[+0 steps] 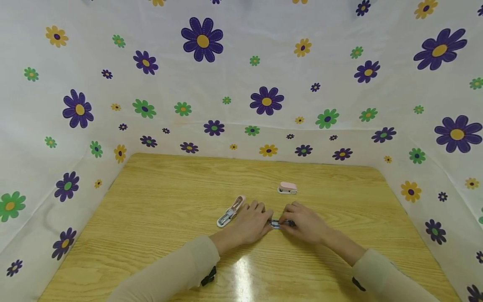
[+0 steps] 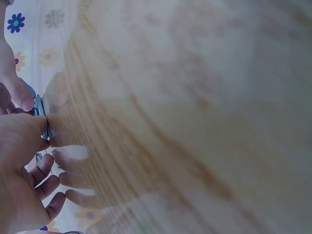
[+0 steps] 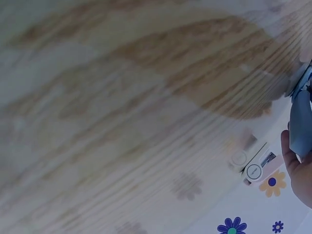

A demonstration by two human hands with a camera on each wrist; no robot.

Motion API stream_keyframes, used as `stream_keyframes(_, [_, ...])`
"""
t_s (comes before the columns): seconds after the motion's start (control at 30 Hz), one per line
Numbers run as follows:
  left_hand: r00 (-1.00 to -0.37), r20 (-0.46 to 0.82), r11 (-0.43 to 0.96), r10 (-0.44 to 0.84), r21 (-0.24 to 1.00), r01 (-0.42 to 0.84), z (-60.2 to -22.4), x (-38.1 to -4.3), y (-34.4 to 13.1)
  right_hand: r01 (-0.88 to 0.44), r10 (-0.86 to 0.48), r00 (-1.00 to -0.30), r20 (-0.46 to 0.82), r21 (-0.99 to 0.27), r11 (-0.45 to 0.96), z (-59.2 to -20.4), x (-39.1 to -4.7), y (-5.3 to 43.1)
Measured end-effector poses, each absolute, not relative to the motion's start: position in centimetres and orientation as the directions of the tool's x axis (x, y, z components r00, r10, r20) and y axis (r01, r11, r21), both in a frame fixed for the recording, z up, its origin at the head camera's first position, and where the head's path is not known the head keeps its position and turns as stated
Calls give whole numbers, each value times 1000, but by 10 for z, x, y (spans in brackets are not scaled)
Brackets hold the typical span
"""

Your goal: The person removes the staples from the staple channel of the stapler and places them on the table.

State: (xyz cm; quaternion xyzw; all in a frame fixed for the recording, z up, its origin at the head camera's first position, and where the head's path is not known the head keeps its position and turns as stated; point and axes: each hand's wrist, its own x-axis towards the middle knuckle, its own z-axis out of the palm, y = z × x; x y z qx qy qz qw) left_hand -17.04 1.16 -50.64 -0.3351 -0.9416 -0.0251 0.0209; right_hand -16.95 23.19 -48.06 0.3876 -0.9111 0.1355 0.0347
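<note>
A small blue stapler (image 1: 276, 224) lies low over the table between the two hands, its metal staple channel showing. My left hand (image 1: 253, 222) pinches its left end between thumb and forefinger; the other fingers curl loosely in the left wrist view. From the other end, my right hand (image 1: 305, 222) grips the stapler, and its blue body (image 3: 301, 122) appears at the edge of the right wrist view. Just left of the left hand is a pink-and-white stapler (image 1: 227, 217), swung wide apart with its metal channel exposed. The fingers hide much of the blue stapler.
Another pink-and-white stapler (image 1: 288, 188), closed, stands farther back, beyond the right hand. The wood-grain table (image 1: 170, 188) has a glossy surface that reflects light near the front. White flower-printed cloth (image 1: 226, 79) encloses its back and both sides.
</note>
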Motion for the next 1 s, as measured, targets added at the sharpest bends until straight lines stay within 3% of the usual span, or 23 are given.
stream_keyframes(0.4, [-777, 61, 776, 627, 46, 629, -510, -171, 12, -519, -575, -818, 15, -448, 728, -482, -171, 226])
stream_keyframes(0.73, [-778, 59, 778, 626, 27, 628, -507, -170, 12, -478, -557, -831, 9, -523, 705, -477, -172, 228])
stream_keyframes(1.0, [-767, 77, 767, 638, 31, 641, -508, -170, 10, -519, -565, -820, 97, -543, 660, -472, -167, 233])
